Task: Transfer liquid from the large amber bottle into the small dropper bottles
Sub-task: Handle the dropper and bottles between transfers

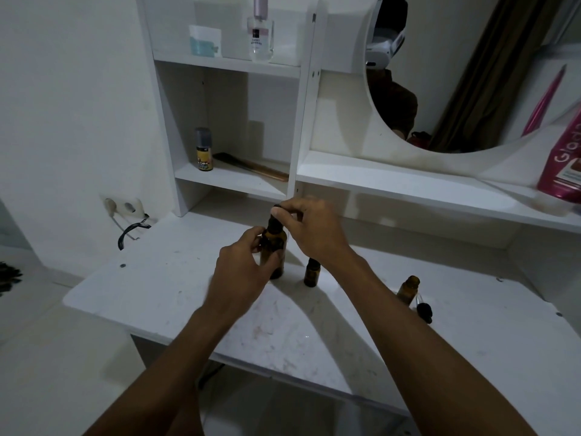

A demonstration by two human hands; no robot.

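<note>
Standing upright toward the back edge of the white desk top [176,287], left of its middle, the large amber bottle [278,237] is held by both hands in the head view. The left hand [242,270] reaches in from the left and wraps the bottle's body, with the fingers curled closely round the glass. The right hand [314,228] comes from the right and above, its thumb and fingertips pinching the black dropper cap [276,222] at the bottle's neck. The fingers cover the joint, so it cannot be told whether the cap is seated or lifted.

Just beside the large bottle, on its right and below the right wrist, a small dropper bottle [312,273] stands upright with a dark cap on. Nearer the right edge a second small bottle [408,287] stands with its neck open. A loose dropper [423,311] with a black bulb lies just beside its base.

At the back of the desk, a spray can [204,149] and a comb [251,166] sit on the lower left shelf. A clear perfume bottle [260,36] and a pale box [204,40] sit on the shelf above. A round mirror [471,73] hangs to the right, with a pink bottle [562,162] on the ledge at the far right. A wall socket [122,206] and a black cable [132,231] sit by the desk's back left corner.
</note>
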